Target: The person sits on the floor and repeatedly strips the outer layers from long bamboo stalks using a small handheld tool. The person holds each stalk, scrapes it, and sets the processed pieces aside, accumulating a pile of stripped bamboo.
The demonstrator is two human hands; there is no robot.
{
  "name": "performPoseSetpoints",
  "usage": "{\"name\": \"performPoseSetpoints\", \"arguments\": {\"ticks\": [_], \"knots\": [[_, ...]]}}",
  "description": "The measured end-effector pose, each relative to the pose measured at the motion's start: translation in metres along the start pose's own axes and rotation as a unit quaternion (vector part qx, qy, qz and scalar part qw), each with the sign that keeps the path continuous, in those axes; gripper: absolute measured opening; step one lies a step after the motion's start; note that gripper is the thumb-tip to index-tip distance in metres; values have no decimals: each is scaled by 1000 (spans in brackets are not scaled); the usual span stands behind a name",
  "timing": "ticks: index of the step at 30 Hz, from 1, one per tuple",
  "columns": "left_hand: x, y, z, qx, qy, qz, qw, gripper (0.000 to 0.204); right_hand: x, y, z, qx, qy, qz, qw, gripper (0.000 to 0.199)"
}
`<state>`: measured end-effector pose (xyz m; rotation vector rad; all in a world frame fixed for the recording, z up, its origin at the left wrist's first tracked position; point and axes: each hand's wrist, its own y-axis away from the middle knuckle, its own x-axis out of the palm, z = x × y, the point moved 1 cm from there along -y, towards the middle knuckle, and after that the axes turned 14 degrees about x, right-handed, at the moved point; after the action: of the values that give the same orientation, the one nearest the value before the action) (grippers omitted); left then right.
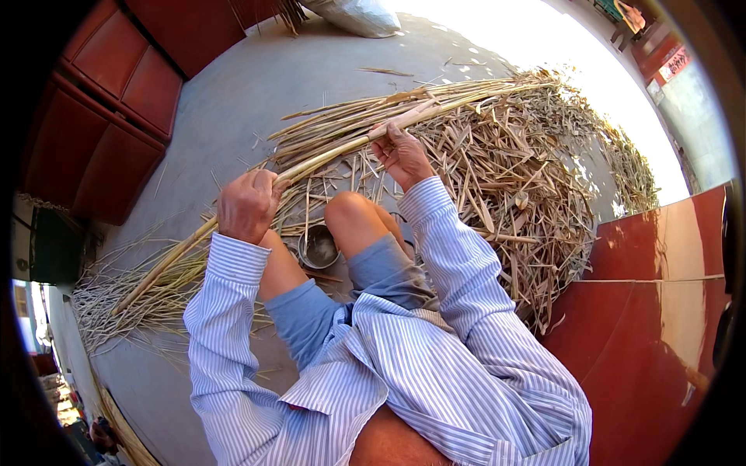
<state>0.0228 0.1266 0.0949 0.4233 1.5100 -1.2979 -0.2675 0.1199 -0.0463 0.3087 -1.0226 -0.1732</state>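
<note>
Striped shirt (439,361) closest, stalk (326,158) clamped in left hand (247,206) plus right hand (402,155); looks partway, husks (532,182) right of grip, stalks (332,130) beyond prob undone.

The person wears a loose, long-sleeved shirt (443,365), white with narrow blue stripes. The stripes run mostly lengthwise along the left sleeve (225,342) and the right sleeve (458,256), and both sleeves are creased around the elbows. Each ends in a striped band at the wrist: the left cuff (237,260) and the right cuff (427,198). Beyond them, the left hand (247,206) and the right hand (402,158) are bare. The shirt's front hangs in soft folds, and its neck opening gapes wide at the near edge. Farther off, plain grey-blue shorts (299,320) show below the shirt, wrinkled, ending above the bare knees (353,210), with a darker, brownish area on the right leg
</note>
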Motion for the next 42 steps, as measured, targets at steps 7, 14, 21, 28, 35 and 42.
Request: {"name": "performPoseSetpoints", "arguments": {"ticks": [7, 14, 21, 28, 35, 42], "knots": [[-29, 40, 15, 64, -64, -33, 995, 24, -70, -23, 71, -46, -29, -168, 984, 13], [-93, 97, 63, -71, -141, 73, 985, 25, -63, -13, 98, -22, 22, -138, 990, 16], [24, 18, 1, 12, -16, 26, 999, 28, 48, 28, -27, 29, 93, -38, 995, 19], [9, 27, 15, -108, 141, 13, 984, 30, -70, -5, 122, -65, -84, -185, 977, 24], [26, 14, 2, -97, 129, 42, 986, 30, 0, 23, 11, -7, 34, 36, 999, 24], [27, 18, -5, 17, -16, -7, 1000, 27, -9, 20, 19, -21, 73, -67, 995, 28]]}}
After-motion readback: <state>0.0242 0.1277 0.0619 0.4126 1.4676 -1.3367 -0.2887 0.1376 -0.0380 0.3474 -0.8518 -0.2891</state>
